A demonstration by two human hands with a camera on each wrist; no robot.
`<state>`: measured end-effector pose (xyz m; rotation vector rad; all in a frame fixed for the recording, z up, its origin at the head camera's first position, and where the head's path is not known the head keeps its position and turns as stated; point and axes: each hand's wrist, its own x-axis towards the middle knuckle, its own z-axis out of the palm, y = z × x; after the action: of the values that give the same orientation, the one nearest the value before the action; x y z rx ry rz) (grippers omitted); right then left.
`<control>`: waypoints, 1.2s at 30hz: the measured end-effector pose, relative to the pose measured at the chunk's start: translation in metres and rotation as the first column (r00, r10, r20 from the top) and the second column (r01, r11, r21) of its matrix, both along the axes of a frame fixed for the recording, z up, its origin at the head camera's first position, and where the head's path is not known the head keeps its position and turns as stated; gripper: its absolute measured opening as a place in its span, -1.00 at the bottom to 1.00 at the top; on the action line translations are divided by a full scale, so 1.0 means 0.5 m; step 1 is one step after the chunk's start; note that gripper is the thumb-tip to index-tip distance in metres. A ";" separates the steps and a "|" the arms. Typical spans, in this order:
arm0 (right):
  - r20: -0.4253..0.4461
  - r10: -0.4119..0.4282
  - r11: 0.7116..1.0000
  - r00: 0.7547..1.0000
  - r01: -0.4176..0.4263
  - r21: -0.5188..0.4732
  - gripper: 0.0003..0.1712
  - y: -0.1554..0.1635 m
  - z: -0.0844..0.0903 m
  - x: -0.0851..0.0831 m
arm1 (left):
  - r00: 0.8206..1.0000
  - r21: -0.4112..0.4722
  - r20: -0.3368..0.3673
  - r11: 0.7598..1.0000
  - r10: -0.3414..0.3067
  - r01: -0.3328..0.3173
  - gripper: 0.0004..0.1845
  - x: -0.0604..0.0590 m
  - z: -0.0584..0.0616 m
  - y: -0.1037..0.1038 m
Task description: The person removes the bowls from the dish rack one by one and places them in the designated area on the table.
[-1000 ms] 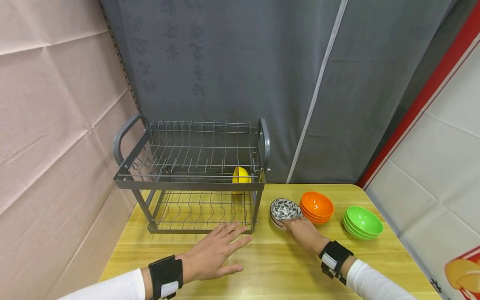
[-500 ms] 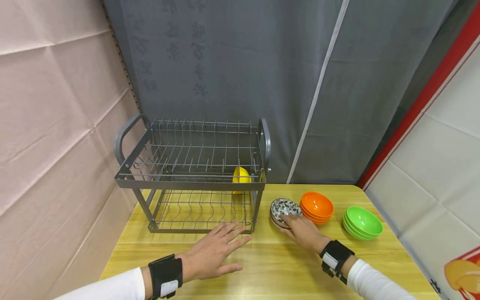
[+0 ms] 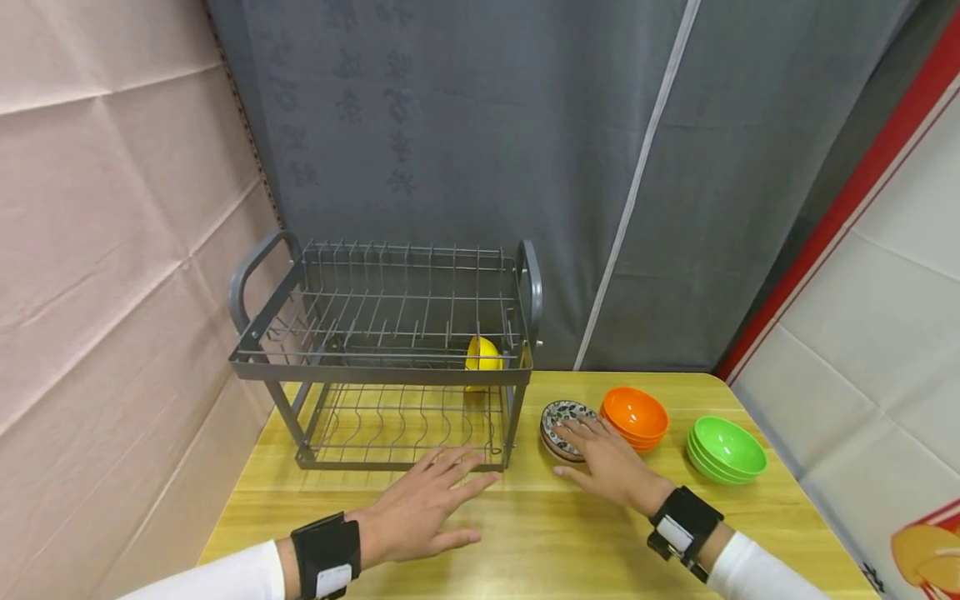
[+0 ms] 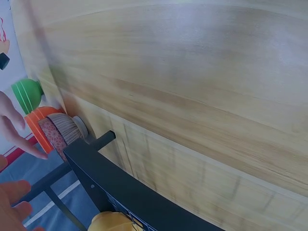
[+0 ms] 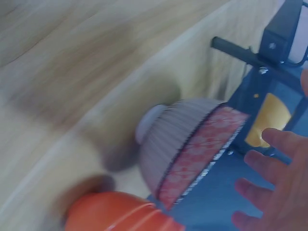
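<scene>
Right hand [image 3: 611,467] over the near rim of the patterned bowl [image 3: 564,419], fingers spread and straight, tips lying on or just above the bowl's inside; no curl round it, grip open. Contact itself hard to confirm: right wrist view blurred, showing fingers [image 5: 276,190] apart from the patterned bowl [image 5: 185,149] rim. Bowl sits on the desk [image 3: 525,533], just right of the dish rack [image 3: 382,358] post and touching or nearly touching the orange bowl stack [image 3: 634,414] on its far right side. Bowl directly ahead of the right palm, slightly left of the fingertips. Round, so no long axis; rim faces up. Left hand [image 3: 420,512] flat on the desk in front of the rack's lower tier, fingers straight, holding nothing, well apart from the bowl. Right hand clearly the nearer. Green bowl stack [image 3: 726,447] further right, untouched. Yellow bowl [image 3: 482,354] at the rack's back right.
</scene>
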<state>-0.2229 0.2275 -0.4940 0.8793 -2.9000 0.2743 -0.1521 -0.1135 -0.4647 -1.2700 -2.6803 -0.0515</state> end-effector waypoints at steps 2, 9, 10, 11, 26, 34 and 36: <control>-0.005 0.008 1.000 1.000 -0.008 0.006 -0.14 -0.006 0.010 0.009 | 1.000 0.009 0.006 1.000 0.011 -0.011 -0.23 0.001 -0.002 -0.005; -0.049 0.068 0.997 0.996 -0.066 0.045 -0.10 -0.031 0.037 0.036 | 0.997 0.018 0.032 0.998 0.068 -0.068 -0.22 0.006 -0.009 -0.026; -0.055 0.080 0.996 0.995 -0.077 0.044 -0.10 -0.035 0.038 0.039 | 0.997 0.020 0.036 0.997 0.073 -0.073 -0.22 0.006 -0.011 -0.029; -0.061 0.091 0.995 0.994 -0.088 0.044 -0.10 -0.040 0.040 0.041 | 0.996 0.020 0.040 0.997 0.076 -0.077 -0.22 0.007 -0.012 -0.031; -0.079 0.200 0.979 0.977 -0.196 0.055 -0.07 -0.103 0.063 0.077 | 0.983 0.025 0.077 0.986 0.164 -0.167 -0.20 0.016 -0.019 -0.072; -0.097 0.257 0.964 0.961 -0.249 0.093 -0.05 -0.130 0.067 0.096 | 0.980 0.061 0.051 0.979 0.190 -0.193 -0.21 0.019 -0.021 -0.094; -0.101 0.267 0.961 0.958 -0.258 0.099 -0.05 -0.134 0.068 0.100 | 0.979 0.071 0.046 0.977 0.197 -0.199 -0.22 0.020 -0.020 -0.100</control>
<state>-0.1730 0.1602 -0.4599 1.2537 -2.7053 0.1159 -0.1420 -0.1637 -0.4748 -0.9851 -2.7946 -0.1502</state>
